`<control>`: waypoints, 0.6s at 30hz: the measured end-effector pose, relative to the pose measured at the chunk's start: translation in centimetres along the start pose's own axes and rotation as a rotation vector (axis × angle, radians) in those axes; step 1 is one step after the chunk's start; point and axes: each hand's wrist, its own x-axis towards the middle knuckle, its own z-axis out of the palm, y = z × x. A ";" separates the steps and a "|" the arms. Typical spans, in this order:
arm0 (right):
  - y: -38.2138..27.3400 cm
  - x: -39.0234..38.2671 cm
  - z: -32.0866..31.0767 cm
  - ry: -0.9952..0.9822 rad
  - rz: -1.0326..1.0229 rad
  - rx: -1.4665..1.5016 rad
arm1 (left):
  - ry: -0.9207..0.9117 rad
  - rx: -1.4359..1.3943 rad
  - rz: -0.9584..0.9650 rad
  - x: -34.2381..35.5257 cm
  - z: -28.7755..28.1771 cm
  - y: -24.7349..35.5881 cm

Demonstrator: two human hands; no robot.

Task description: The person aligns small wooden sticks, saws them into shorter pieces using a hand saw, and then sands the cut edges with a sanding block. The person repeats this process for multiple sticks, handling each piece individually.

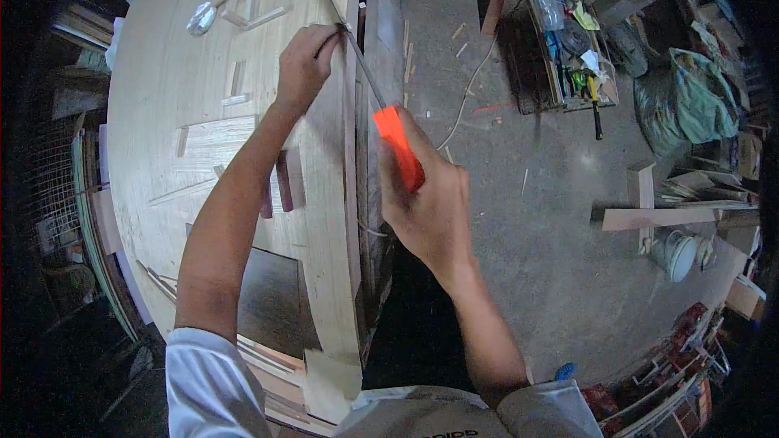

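Observation:
My right hand [434, 203] is wrapped round the orange handle [398, 146] of what looks like a handsaw. Its long thin blade [369, 73], seen edge-on, runs forward and left over the edge of the wooden worktable [243, 57]. Beside the blade at the table's right edge, my left hand [307, 65] has its fingers closed; what they pinch is small and mostly hidden by the hand. A joined frame of thin wood strips [251, 4] and a crumpled silvery lump [201, 19] lie on the tabletop to the left of that hand.
On the table are dark red blocks [282, 182], a pale slatted piece [215, 138] and a dark panel [280, 300]. Across the floor at right stand a tool crate [560, 57], a green sack [702, 97], a board [657, 219] and a white bucket [675, 255]. A cable [475, 85] trails there.

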 end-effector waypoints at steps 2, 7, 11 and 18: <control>-0.1 -0.3 -0.1 0.002 0.018 -0.027 | 0.009 -0.007 -0.008 0.0 0.1 -0.1; -1.3 -0.4 -0.6 -0.061 0.135 0.009 | 0.030 -0.025 0.016 0.2 0.2 -0.1; 0.3 -2.1 -1.0 -0.002 0.089 0.017 | 0.058 -0.050 0.041 0.3 0.3 0.0; 0.5 -5.6 -1.7 0.017 0.119 0.006 | 0.032 -0.037 0.029 0.0 0.2 -0.7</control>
